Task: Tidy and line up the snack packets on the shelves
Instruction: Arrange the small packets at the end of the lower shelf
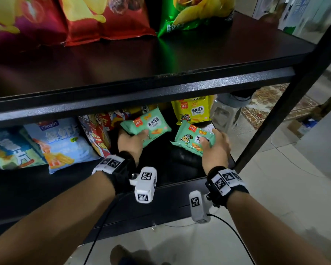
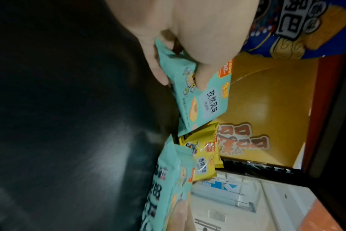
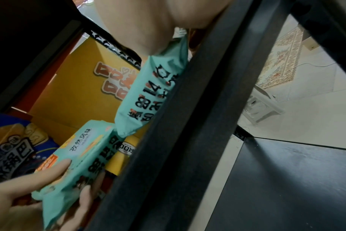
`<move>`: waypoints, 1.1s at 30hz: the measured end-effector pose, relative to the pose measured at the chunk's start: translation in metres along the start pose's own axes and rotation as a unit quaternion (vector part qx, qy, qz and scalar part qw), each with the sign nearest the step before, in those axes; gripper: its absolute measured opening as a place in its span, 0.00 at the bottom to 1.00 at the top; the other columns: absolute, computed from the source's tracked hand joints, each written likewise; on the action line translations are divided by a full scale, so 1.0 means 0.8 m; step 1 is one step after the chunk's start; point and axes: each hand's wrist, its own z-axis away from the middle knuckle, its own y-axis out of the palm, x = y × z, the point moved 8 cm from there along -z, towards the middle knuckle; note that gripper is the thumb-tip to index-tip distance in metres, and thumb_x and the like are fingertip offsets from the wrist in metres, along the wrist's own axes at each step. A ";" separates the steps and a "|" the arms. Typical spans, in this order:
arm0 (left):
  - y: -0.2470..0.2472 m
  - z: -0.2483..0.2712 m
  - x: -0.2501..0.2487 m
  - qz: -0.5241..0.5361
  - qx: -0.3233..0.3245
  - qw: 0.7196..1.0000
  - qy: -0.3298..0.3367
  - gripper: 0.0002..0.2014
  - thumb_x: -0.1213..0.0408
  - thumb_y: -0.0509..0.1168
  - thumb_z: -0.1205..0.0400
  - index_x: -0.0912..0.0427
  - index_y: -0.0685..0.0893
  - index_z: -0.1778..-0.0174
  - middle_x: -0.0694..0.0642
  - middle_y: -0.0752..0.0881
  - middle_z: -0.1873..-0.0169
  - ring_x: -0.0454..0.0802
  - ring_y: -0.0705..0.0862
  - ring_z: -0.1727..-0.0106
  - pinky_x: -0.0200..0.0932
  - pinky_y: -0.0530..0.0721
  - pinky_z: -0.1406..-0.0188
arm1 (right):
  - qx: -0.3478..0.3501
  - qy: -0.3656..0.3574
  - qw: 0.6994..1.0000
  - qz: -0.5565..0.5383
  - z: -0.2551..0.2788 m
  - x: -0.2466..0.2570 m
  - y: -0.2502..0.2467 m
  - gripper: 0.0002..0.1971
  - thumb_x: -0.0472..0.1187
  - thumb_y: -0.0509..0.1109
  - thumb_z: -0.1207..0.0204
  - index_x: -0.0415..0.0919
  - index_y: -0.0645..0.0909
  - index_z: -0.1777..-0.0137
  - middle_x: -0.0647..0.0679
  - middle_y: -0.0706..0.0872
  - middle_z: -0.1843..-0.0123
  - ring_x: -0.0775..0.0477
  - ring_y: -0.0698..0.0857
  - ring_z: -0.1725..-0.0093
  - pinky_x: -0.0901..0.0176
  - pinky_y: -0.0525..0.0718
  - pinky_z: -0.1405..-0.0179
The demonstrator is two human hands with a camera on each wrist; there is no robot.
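Two mint-green snack packets are held above the dark lower shelf. My left hand grips the left green packet by its near end, thumb on top; the left wrist view shows this pinch on that packet. To its right, my right hand grips the second green packet, tilted, near the shelf's right end. In the right wrist view this packet hangs from my fingers beside the shelf rail. A yellow packet stands upright behind both.
Blue packets and a red patterned packet lean at the left of the lower shelf. Large chip bags stand on the upper shelf. An orange box sits behind. A black upright post borders the right.
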 end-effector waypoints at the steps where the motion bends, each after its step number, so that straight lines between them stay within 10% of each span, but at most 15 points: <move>1: -0.005 0.009 0.003 0.010 0.014 1.000 0.003 0.18 0.67 0.78 0.23 0.62 0.84 0.39 0.56 0.92 0.48 0.53 0.92 0.50 0.47 0.89 0.51 | 0.012 0.001 1.000 0.008 0.001 0.003 -0.001 0.26 0.51 0.67 0.18 0.44 0.71 0.22 0.42 0.67 0.20 0.38 0.67 0.22 0.46 0.70 0.27; 6: -0.034 0.044 0.013 0.026 0.087 0.996 0.024 0.18 0.69 0.78 0.23 0.60 0.82 0.39 0.52 0.94 0.50 0.50 0.93 0.48 0.50 0.91 0.49 | 0.014 -0.044 0.996 0.082 0.010 0.046 -0.027 0.32 0.58 0.62 0.17 0.51 0.59 0.16 0.46 0.53 0.12 0.39 0.52 0.14 0.39 0.55 0.18; 10: -0.052 0.052 0.009 0.011 0.117 0.992 0.052 0.23 0.76 0.77 0.24 0.64 0.80 0.34 0.58 0.92 0.47 0.45 0.92 0.49 0.37 0.89 0.57 | 0.018 -0.223 0.973 -0.051 0.044 0.121 -0.025 0.26 0.48 0.64 0.16 0.41 0.68 0.20 0.42 0.69 0.19 0.48 0.69 0.23 0.65 0.63 0.28; 17: -0.059 0.059 0.021 -0.010 0.157 0.986 0.045 0.25 0.77 0.79 0.29 0.59 0.80 0.39 0.62 0.90 0.48 0.50 0.92 0.50 0.42 0.90 0.59 | 0.295 -0.114 0.935 -0.159 0.089 0.115 0.085 0.14 0.46 0.67 0.17 0.41 0.78 0.36 0.55 0.83 0.44 0.54 0.84 0.52 0.74 0.81 0.55; 21: -0.059 0.060 0.027 0.020 0.164 0.985 0.043 0.24 0.62 0.81 0.27 0.65 0.80 0.41 0.54 0.93 0.54 0.51 0.92 0.51 0.43 0.90 0.56 | 0.271 -0.114 0.945 -0.141 0.090 0.103 0.096 0.09 0.47 0.75 0.23 0.43 0.82 0.53 0.53 0.88 0.55 0.60 0.86 0.57 0.72 0.81 0.58; 25: -0.062 0.056 0.031 0.033 0.151 0.987 0.043 0.09 0.54 0.62 0.12 0.54 0.85 0.45 0.62 0.89 0.49 0.59 0.87 0.47 0.63 0.83 0.47 | 0.267 -0.102 0.945 -0.157 0.088 0.098 0.103 0.14 0.47 0.76 0.24 0.35 0.85 0.50 0.44 0.90 0.50 0.46 0.88 0.48 0.54 0.85 0.47; 33: -0.067 0.058 0.019 -0.091 0.090 0.983 0.133 0.11 0.62 0.58 0.09 0.64 0.79 0.53 0.54 0.86 0.65 0.46 0.84 0.65 0.44 0.85 0.67 | 0.231 -0.057 0.943 -0.232 0.088 0.083 0.106 0.13 0.47 0.60 0.13 0.52 0.84 0.55 0.56 0.89 0.58 0.66 0.86 0.62 0.78 0.78 0.64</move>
